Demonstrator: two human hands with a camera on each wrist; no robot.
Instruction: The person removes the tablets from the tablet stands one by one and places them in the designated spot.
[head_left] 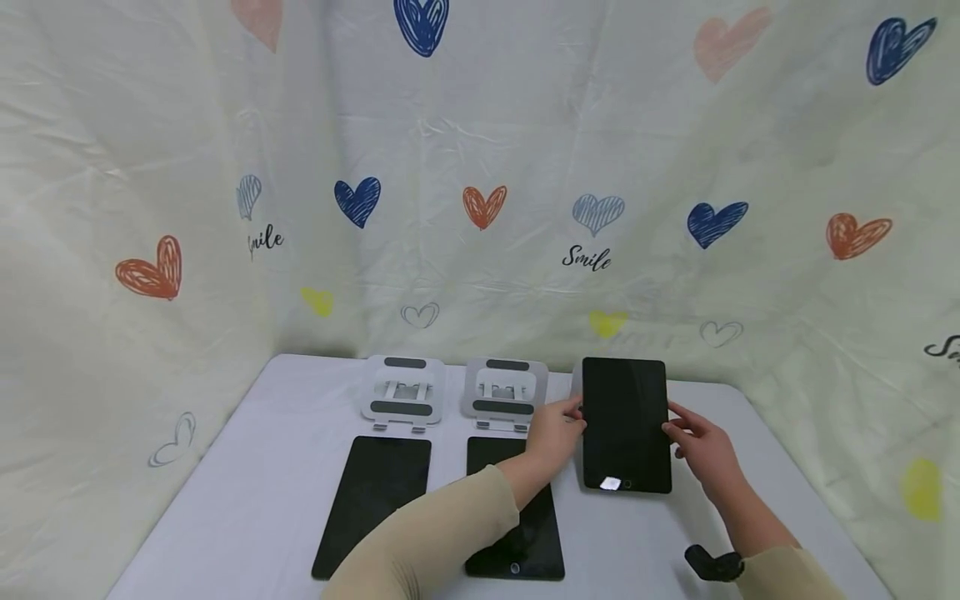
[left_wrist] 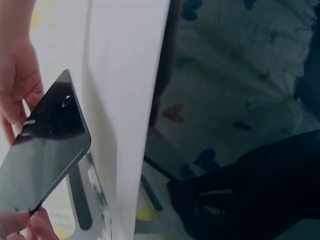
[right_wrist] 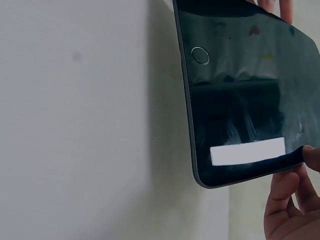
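A black tablet with a round home button is held upright in portrait between both hands, in front of the rightmost stand, which it mostly hides. My left hand pinches its left edge. On the opposite edge, my right hand grips with thumb and fingers. In the right wrist view, the raised tablet shows its home button and a bright reflection, with the right fingers at its edge. The left wrist view catches the tablet's lower corner above the stand's grey pad.
Two more black tablets lie flat on the white table: one at left, another partly under the left forearm. Behind them sit two white folding stands, the left one and the middle one. A heart-printed curtain hangs behind.
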